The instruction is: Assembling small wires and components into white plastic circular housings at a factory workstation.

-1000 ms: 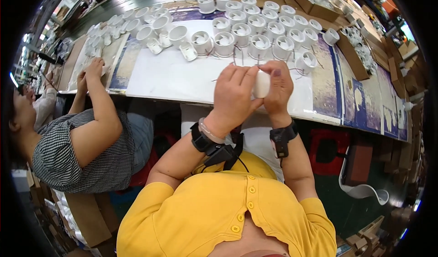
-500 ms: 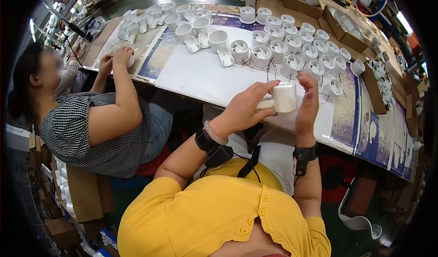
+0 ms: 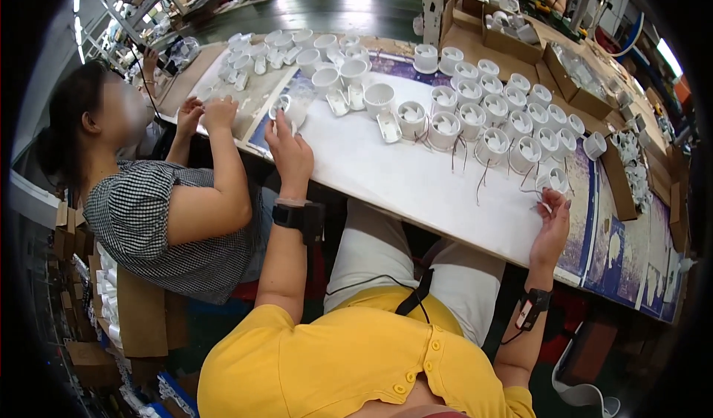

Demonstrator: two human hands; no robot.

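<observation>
My left hand reaches over the left part of the table, its thumb and fingers closed on a white cup-shaped housing, partly hidden by the fingers. On the right, my right hand is at the near side of a white round housing with fan-like blades inside. Its fingers are loosely bent and a little apart, with the fingertips by the housing's lower edge and its thin dark wires. Whether they touch it I cannot tell. Several similar bladed housings stand in rows behind it.
White cups with attached rectangular parts stand at the table's back left. A co-worker sits on my left, hands over the table. Cardboard boxes of parts line the back right. The white table sheet lies before me.
My hands have moved apart from in front of me. The left has carried the white cup-shaped housing leftward; the right has gone to the bladed housing at the right, which has stayed in place.
</observation>
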